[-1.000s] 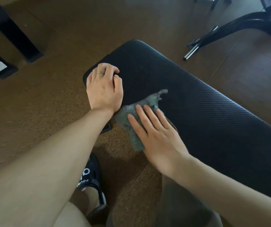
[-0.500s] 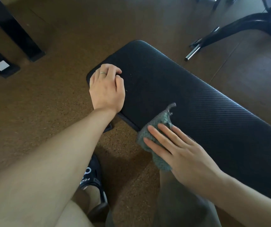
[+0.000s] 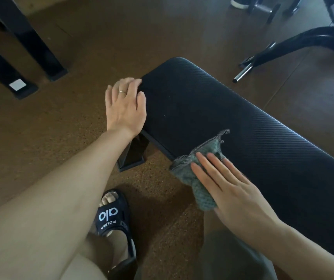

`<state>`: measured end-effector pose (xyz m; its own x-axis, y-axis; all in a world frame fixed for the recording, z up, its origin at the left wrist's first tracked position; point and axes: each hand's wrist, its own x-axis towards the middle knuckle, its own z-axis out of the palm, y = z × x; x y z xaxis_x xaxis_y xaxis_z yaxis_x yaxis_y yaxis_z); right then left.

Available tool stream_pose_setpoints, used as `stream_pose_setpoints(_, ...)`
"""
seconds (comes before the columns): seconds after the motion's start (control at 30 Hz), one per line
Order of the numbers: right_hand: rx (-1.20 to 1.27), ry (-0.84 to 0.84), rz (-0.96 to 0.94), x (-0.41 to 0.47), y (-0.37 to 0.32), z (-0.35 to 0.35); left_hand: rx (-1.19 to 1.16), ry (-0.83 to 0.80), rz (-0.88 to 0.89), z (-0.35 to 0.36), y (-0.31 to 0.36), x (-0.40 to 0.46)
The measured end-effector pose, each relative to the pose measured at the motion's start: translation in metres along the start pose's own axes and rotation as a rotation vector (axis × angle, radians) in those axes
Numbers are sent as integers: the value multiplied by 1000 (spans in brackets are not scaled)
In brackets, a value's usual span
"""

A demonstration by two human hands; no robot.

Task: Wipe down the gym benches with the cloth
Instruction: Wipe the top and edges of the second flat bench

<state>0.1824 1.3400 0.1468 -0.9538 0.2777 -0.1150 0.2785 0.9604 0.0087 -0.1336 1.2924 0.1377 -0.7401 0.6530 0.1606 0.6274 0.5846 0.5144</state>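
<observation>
At the far left, black metal legs [image 3: 30,47] stand on the brown floor [image 3: 61,138]. A foot in a black sandal [image 3: 111,217] is planted near the bottom.

Next comes the left hand [image 3: 124,107]. It rests on the end corner of the black bench [image 3: 232,118]. Its fingers curl a little over the end edge, with a ring on one finger. It has slid out toward the corner since a moment ago, when it lay more on top of the pad.

Further right, the grey cloth [image 3: 200,174] lies on the bench's near edge and half of it hangs over the side. The right hand [image 3: 234,190] presses it down with flat, straight fingers. A second ago the cloth was close to the left hand; now it has moved along the near edge, away from the end.

So the wiping is going along the bench. Most of the long pad to the right probably still needs a wipe. More gym gear [image 3: 303,43] stands at the top right.
</observation>
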Motion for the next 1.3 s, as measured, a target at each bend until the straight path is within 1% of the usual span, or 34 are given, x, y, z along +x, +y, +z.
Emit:
stream_pose_setpoints(0.03,-10,2,3,-1,1,1,-42,-31,-93,-1,-7,1)
stream_pose_setpoints(0.1,-25,14,-1,15,0,1,-266,-116,-231,0,-13,1)
stream_pose_setpoints(0.17,-34,21,-23,46,-4,-2,-431,-152,-275,2,-12,0)
stream_pose_setpoints(0.27,-22,-24,-24,106,-13,-12,-557,-131,-311,3,-14,6)
stream_pose_setpoints(0.37,3,-31,4,163,-26,-21,-561,-112,-312,4,-18,9)
stream_pose_setpoints(0.47,44,-35,36,179,-33,-27,-585,-103,-326,3,-17,10)
stream_pose_setpoints(0.53,60,-28,38,159,-33,-25,-612,-99,-340,3,-15,9)
stream_pose_setpoints(0.7,0,-9,12,53,-28,-1,-677,-113,-363,1,-15,8)
stream_pose_setpoints(0.8,-30,-26,-36,33,-24,2,-665,-130,-360,-1,-13,7)
stream_pose_setpoints(0.87,-39,-34,-78,52,-19,-2,-671,-115,-365,-1,-12,7)
stream_pose_setpoints(0.97,8,-41,-117,106,-9,-12,-664,-106,-377,-1,-12,8)
stream_pose_setpoints(1.1,115,-60,-25,191,-2,-25,-664,-111,-394,0,-11,9)
stream_pose_setpoints(1.17,143,-87,25,220,-3,-32,-662,-97,-410,0,-10,10)
stream_pose_setpoints(1.23,166,-82,60,219,-6,-33,-637,-99,-423,0,-7,10)
stream_pose_setpoints(1.3,152,-27,70,185,-14,-28,-606,-105,-449,-1,-2,8)
